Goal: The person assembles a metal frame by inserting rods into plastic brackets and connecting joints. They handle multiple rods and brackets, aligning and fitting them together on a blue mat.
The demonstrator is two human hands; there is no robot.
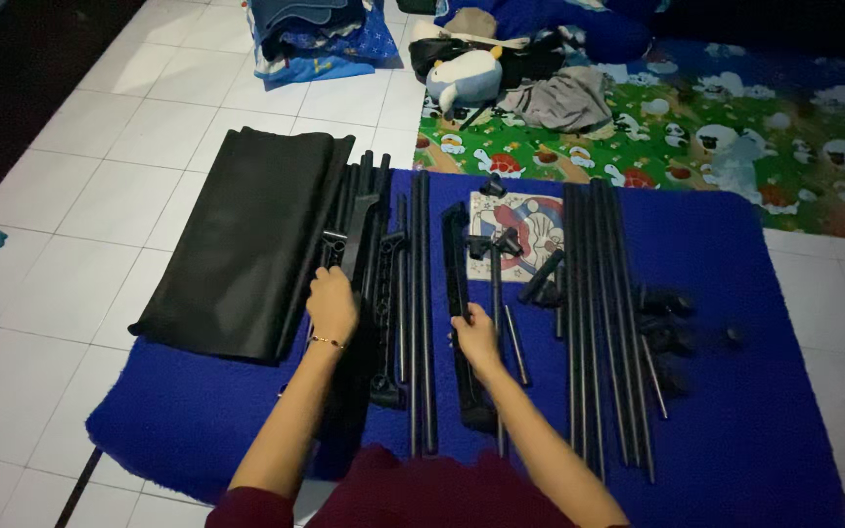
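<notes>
1. Gripping a flat black plastic bar (354, 240), the left hand (331, 303) has its fingers clamped on it, near the left of the blue mat (755, 430)
2. Right hand (474, 335) rests fingers together on a black side rail (456, 293), seemingly steadying it
3. Right of that, long black rods (594, 323) lie parallel, sorted by kind
4. Far left lies folded black fabric (246, 244)

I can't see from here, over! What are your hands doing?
Left hand on a flat black plastic bar. Right hand gripping another black bar. Long black tubes beside, on blue mat.
</notes>
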